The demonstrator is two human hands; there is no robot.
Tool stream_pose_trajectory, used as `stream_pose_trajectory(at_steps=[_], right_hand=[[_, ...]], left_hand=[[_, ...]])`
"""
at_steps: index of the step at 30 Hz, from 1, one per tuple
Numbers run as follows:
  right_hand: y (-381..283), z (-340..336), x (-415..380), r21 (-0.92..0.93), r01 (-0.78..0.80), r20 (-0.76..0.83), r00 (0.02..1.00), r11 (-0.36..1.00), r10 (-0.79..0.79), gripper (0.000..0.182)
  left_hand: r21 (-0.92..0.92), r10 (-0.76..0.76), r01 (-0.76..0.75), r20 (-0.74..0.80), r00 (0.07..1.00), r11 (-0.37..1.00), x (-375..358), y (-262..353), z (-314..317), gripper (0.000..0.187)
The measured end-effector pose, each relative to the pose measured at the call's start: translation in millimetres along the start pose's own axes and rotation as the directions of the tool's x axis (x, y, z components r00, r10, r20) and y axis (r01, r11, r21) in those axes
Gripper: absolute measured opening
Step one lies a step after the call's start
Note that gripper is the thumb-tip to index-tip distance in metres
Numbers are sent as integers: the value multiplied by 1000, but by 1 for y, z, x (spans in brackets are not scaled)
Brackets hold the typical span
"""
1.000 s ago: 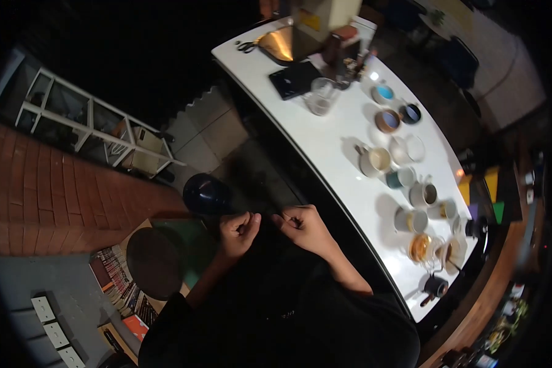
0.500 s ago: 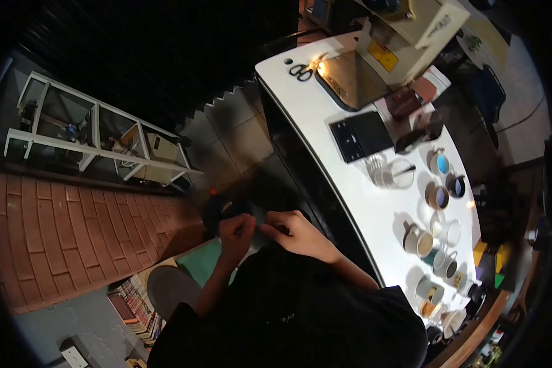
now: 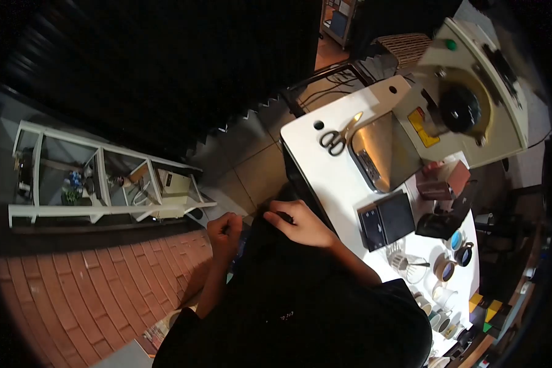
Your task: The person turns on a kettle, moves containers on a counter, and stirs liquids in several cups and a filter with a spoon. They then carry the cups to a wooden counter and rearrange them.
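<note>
My left hand [image 3: 225, 232] is raised before my dark shirt with its fingers curled; anything inside is too small to make out. To its right, my right hand [image 3: 297, 222] is curled too, thumb against the fingers, its contents hidden. The hands are apart, and neither touches the white table [image 3: 331, 190]. On that table, scissors [image 3: 334, 142] lie beside a metal tray [image 3: 383, 153] at the base of a cream-coloured machine [image 3: 472, 104]. Nearer to me are a black scale [image 3: 386, 219] and a dark red box [image 3: 441, 181].
Several cups, among them a brown one [image 3: 444, 268], and a glass with a whisk [image 3: 411, 267] stand along the table's right part. A white shelf [image 3: 98, 178] is at the left, above a brick surface [image 3: 104, 282]. A dark curtain [image 3: 165, 67] hangs behind.
The view has shifted, bringing the machine, scale and scissors lower and closer, and the cups towards the bottom right. My hands have moved slightly farther apart, fingers still curled.
</note>
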State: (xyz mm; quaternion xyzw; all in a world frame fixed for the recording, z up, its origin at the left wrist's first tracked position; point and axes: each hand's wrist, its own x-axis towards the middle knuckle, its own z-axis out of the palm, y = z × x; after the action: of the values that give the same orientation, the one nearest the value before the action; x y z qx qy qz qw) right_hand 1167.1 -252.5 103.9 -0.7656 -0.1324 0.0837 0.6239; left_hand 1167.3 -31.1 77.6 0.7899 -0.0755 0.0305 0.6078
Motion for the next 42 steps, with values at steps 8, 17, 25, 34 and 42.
stream_pose_trajectory(at_steps=[8, 17, 25, 34, 42], right_hand=[[34, 4, 149, 15, -24, -130, 991, 1000, 25, 33], [35, 11, 316, 80, -102, -337, 933, 992, 123, 35], [72, -41, 391, 154, -194, -570, 784, 969, 247, 35], [97, -160, 468, 191, -106, -712, 669, 976, 212, 38], [104, -205, 476, 243, -167, -808, 511, 956, 295, 38]], left_hand=[[-120, 17, -3, 117, 993, 993, 178, -64, -38, 49], [-56, 237, -239, 468, 851, 969, 400, -88, -71, 51], [-85, 237, -233, 597, 767, 969, 537, -100, -17, 50], [-95, 266, -283, 700, 662, 954, 668, -74, 76, 50], [-170, 295, -272, 795, 530, 947, 728, -68, 145, 49]])
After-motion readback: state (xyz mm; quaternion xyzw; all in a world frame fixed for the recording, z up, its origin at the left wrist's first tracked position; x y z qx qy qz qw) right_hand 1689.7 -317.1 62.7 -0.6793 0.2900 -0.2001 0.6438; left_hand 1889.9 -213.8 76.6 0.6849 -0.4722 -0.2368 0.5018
